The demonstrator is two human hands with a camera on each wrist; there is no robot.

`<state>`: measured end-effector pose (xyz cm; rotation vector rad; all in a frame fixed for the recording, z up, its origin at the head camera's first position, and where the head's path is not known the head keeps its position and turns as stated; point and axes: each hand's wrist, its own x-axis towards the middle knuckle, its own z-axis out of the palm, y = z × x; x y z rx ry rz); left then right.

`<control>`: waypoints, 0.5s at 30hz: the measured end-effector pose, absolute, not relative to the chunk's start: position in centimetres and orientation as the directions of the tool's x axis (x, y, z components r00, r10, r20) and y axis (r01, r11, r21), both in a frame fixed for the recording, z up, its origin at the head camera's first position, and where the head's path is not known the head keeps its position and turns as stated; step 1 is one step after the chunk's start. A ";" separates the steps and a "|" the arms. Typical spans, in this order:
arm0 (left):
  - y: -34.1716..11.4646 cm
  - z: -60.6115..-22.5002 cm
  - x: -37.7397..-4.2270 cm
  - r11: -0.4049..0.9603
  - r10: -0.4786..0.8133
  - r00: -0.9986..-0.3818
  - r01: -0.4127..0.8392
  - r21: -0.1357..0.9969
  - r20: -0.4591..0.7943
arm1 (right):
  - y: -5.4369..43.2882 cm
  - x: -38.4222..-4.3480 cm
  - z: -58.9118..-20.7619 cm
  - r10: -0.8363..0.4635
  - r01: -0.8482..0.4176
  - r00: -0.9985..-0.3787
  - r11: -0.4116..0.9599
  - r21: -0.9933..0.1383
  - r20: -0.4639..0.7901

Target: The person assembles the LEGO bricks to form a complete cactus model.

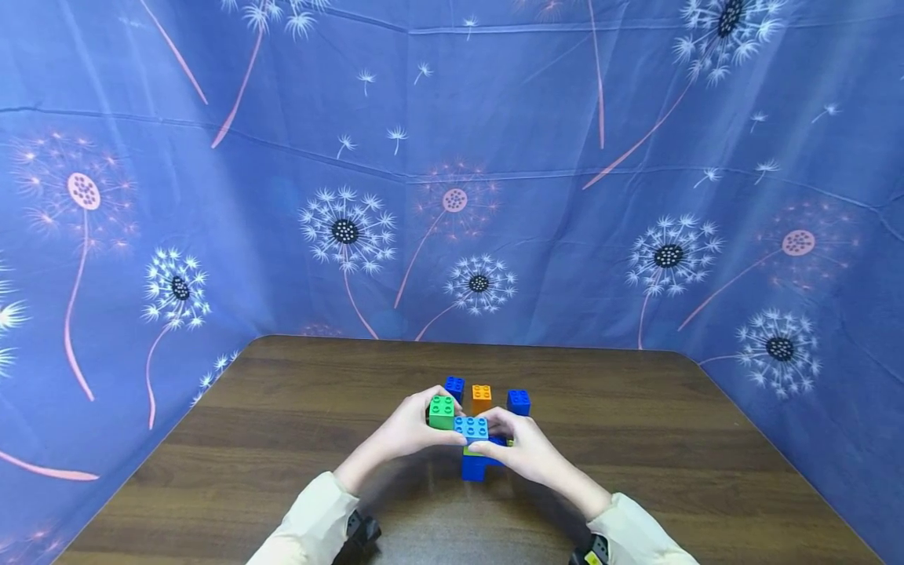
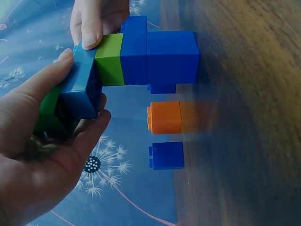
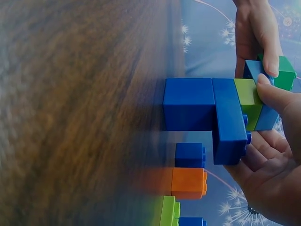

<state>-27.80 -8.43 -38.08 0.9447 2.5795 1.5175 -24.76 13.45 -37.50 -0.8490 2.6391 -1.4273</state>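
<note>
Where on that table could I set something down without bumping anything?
The wooden table looks bare left of the left hand and right of the right hand, out to its side edges. It is crowded in the middle: the brick stack, with an orange brick and blue bricks behind it.

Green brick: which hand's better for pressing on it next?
Probably the left hand: its thumb and fingers curve around the green brick. The right hand is farther away, at the other end of the light-blue brick.

Blue cloth (image 1: 551, 196) (dandelion-printed) behind a brown table (image 1: 282, 408)
</note>
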 end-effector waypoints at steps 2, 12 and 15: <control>-8.5 -38.1 -27.8 0.364 0.490 -0.825 0.487 0.794 0.281 | 13.4 -24.8 -37.5 -0.473 -0.448 -0.851 0.430 -0.784 0.227; -8.5 -38.1 -28.0 0.388 0.482 -0.843 0.448 0.806 0.237 | 13.5 -24.8 -37.6 -0.481 -0.452 -0.846 0.417 -0.788 0.231; -8.5 -38.1 -28.0 0.390 0.481 -0.846 0.440 0.808 0.229 | 13.5 -24.8 -37.5 -0.479 -0.454 -0.846 0.421 -0.786 0.232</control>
